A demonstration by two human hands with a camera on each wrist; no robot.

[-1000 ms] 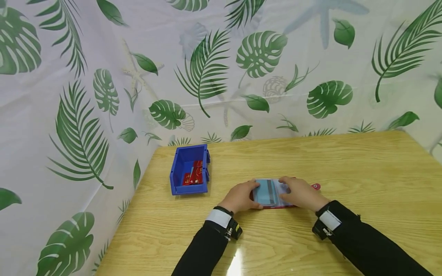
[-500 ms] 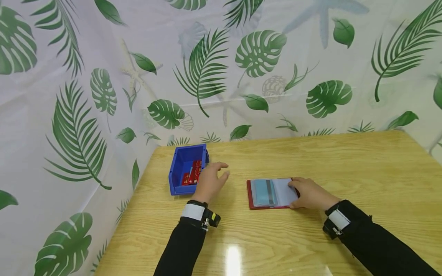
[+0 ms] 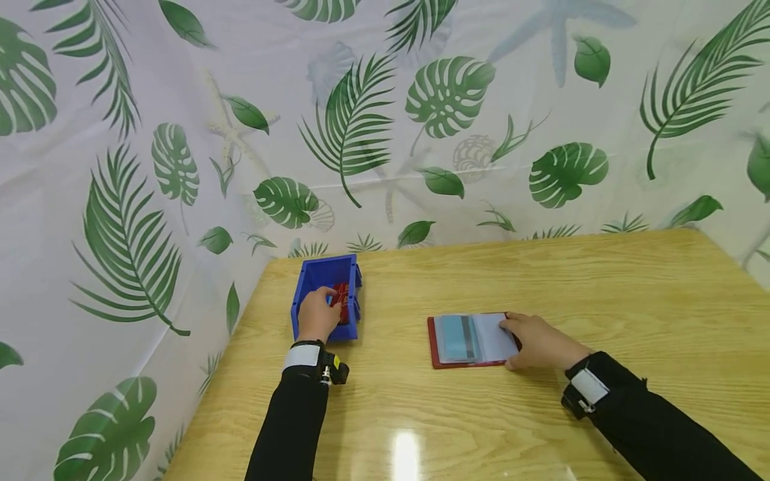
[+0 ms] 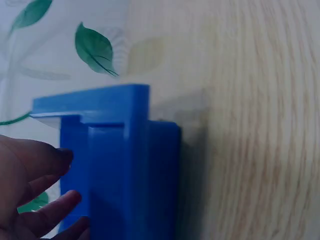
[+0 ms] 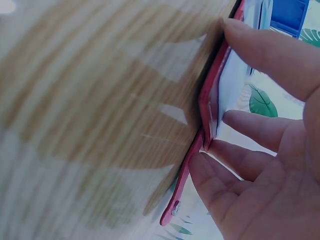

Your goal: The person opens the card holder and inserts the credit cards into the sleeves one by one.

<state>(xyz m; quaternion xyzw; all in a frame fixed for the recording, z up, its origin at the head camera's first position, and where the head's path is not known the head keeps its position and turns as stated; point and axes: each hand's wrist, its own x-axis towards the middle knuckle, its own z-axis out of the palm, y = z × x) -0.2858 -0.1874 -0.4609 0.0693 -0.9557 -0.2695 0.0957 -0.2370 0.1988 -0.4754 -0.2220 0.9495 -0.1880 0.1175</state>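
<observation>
An open card holder (image 3: pixel 432 344) with a red cover and clear sleeves lies on the table. In its left sleeves is a light blue card (image 3: pixel 455 337) with a dark stripe. My right hand (image 3: pixel 539 342) holds the holder's right end, thumb at the near edge and fingers at the end and on the page; the right wrist view shows the strap (image 5: pixel 172 212) with its snap beside the fingers. My left hand (image 3: pixel 317 315) reaches into the blue bin (image 3: pixel 327 268), fingers spread over red cards (image 3: pixel 343 300) and partly hiding them. Whether the fingertips touch a card cannot be told.
The wooden table (image 3: pixel 385 401) carries the bin at its far left and the card holder near its middle. A leaf-patterned cloth (image 3: pixel 355 100) hangs behind and to the left, close to the bin.
My left hand has let go of the card holder's left side and moved left into the blue bin. My right hand has shifted slightly right to the holder's right end.
</observation>
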